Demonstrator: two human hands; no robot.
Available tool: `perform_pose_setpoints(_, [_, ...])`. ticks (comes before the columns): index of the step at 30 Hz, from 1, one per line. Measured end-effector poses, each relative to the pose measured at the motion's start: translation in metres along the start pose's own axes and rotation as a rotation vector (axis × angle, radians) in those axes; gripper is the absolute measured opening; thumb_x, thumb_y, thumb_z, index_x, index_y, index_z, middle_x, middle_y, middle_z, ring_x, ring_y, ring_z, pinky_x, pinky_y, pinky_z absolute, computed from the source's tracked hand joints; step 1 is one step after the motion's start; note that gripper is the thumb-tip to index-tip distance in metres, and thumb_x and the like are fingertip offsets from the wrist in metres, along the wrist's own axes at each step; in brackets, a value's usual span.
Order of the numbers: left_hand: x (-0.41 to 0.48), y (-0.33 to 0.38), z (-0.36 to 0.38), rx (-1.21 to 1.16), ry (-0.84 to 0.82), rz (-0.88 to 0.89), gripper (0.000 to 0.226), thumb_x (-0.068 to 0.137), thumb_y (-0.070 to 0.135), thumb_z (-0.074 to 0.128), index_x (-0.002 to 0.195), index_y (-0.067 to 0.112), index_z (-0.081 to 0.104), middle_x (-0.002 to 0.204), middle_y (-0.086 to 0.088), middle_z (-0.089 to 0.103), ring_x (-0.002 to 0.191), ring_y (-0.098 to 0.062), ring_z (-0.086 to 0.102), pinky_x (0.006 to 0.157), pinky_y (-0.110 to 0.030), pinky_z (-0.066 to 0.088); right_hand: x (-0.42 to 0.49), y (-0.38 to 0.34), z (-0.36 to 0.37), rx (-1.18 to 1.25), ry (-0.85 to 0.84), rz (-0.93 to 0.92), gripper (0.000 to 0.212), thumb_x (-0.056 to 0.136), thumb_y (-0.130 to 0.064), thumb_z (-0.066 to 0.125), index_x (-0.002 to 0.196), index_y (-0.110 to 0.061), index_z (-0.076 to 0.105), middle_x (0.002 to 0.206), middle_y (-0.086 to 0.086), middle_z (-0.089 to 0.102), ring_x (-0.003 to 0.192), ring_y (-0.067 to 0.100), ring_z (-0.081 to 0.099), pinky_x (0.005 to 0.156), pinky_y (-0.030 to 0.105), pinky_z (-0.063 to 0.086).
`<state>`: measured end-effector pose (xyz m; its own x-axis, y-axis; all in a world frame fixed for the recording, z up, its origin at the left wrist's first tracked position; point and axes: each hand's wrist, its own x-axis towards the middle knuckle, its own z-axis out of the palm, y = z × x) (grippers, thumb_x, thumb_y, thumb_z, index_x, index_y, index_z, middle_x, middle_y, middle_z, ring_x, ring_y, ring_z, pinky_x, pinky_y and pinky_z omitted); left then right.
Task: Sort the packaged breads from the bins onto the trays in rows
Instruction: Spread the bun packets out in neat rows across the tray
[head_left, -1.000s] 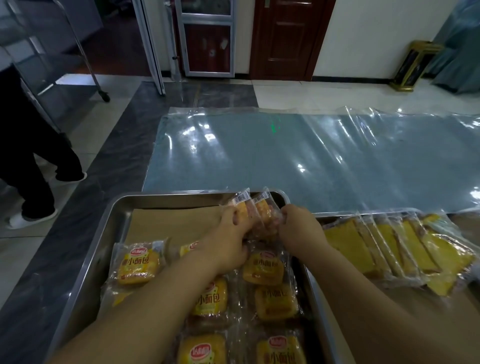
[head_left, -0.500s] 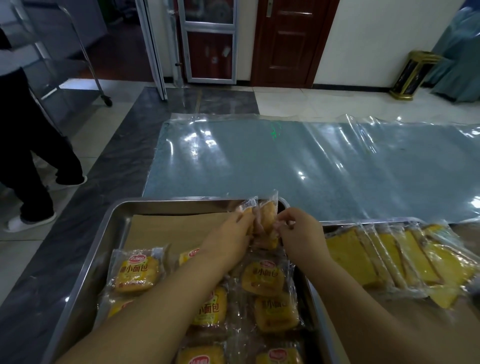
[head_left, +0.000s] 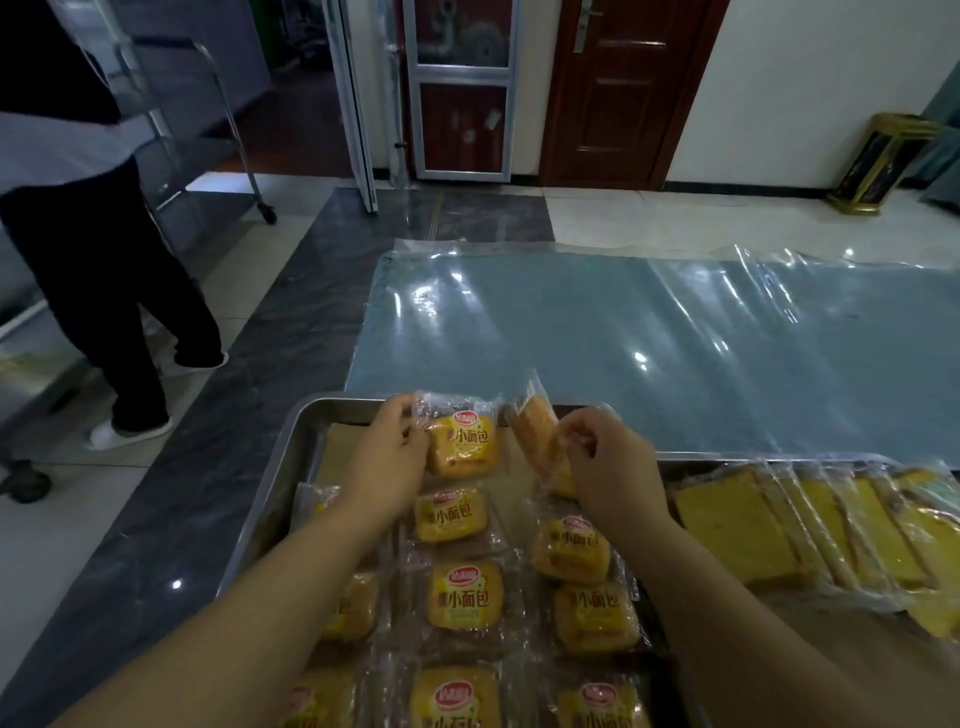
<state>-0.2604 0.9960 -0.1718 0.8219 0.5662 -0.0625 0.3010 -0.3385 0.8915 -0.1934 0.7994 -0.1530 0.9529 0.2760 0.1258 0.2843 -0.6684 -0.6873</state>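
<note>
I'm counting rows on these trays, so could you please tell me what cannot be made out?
Head view only:
1. Left column of packets on the steel tray: mostly hidden by the left forearm.
2. Nearest row: cut off by the bottom edge.
3. Tilted packet pinched by the right hand: seen from its edge, label unreadable.
4. Sliced bread packets: run past the right edge, count unknown.
5. Bins: out of frame.

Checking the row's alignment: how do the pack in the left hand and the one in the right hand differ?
The left pack faces label-up, nearly flat; the right pack is turned edge-on, label hidden. The left hand holds its pack by the left edge; the right hand pinches the right pack's wrapper. Both are clear-wrapped yellow breads over the far end of the tray.
</note>
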Motion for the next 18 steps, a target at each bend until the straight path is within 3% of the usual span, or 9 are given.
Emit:
perform_pose_setpoints(2, [0.000,-0.008,-0.011,0.015,0.004,-0.017,0.023,0.098,0.024,0.043,0.119,0.030,0.051,0.097,0.009,0.066,0.084,-0.008,0.064,0.073,-0.037,0.057,-0.002,-0.008,0.003,-0.017,-0.009,-0.039,0.018,0.091,-0.015,0.052,0.083,-0.030,0.059,0.075,-0.014,0.055,0.066,0.006,0.053,0.058,0.024,0.049])
perform_pose_setpoints(4, [0.001,-0.015,-0.023,0.022,0.017,-0.016,0.025,0.098,0.023,0.042,0.120,0.029,0.052,0.100,0.007,0.066,0.089,-0.009,0.063,0.079,-0.040,0.055,-0.002,-0.013,0.008,-0.015,-0.015,-0.066,0.015,0.089,-0.014,0.054,0.083,-0.026,0.061,0.072,-0.016,0.053,0.067,0.005,0.052,0.060,0.021,0.048])
perform_pose_setpoints(7, [0.005,-0.027,-0.042,0.096,0.059,0.017,0.026,0.099,0.024,0.039,0.121,0.033,0.050,0.104,0.006,0.065,0.087,-0.004,0.060,0.071,-0.026,0.050,0.002,-0.020,0.015,-0.068,0.007,-0.109,0.012,0.088,-0.017,0.056,0.082,-0.022,0.064,0.070,-0.014,0.056,0.066,0.002,0.049,0.056,0.014,0.035])
perform_pose_setpoints(9, [0.011,-0.033,-0.052,0.192,0.083,0.028,0.031,0.099,0.026,0.036,0.128,0.032,0.045,0.106,0.004,0.064,0.083,-0.005,0.058,0.065,-0.023,0.044,0.005,-0.023,0.022,-0.108,0.023,-0.147,0.013,0.089,-0.016,0.055,0.083,-0.020,0.066,0.075,-0.007,0.063,0.071,0.008,0.054,0.060,0.020,0.041])
perform_pose_setpoints(12, [0.017,-0.039,-0.059,0.345,0.107,0.015,0.051,0.098,0.023,0.039,0.146,0.028,0.023,0.128,-0.005,0.051,0.095,-0.009,0.050,0.075,-0.026,0.041,0.008,-0.028,0.035,-0.164,0.024,-0.248,0.017,0.089,-0.009,0.053,0.092,-0.015,0.069,0.092,-0.001,0.067,0.091,0.017,0.056,0.073,0.025,0.039])
perform_pose_setpoints(15, [0.012,-0.046,-0.056,0.644,0.121,0.068,0.059,0.095,0.020,0.045,0.147,0.027,0.017,0.148,-0.007,0.026,0.124,-0.025,0.038,0.093,-0.037,0.041,0.005,-0.025,0.053,-0.286,-0.133,-0.321,0.020,0.091,-0.010,0.050,0.096,-0.020,0.066,0.101,-0.006,0.064,0.100,0.013,0.053,0.084,0.022,0.039])
perform_pose_setpoints(18, [0.009,-0.057,-0.053,0.849,0.082,0.231,0.047,0.092,0.027,0.049,0.138,0.028,0.038,0.147,-0.002,0.030,0.128,-0.028,0.025,0.103,-0.041,0.032,0.000,-0.016,0.064,-0.322,-0.302,-0.266,0.023,0.092,-0.010,0.048,0.102,-0.022,0.065,0.108,-0.006,0.062,0.102,0.012,0.055,0.091,0.027,0.046])
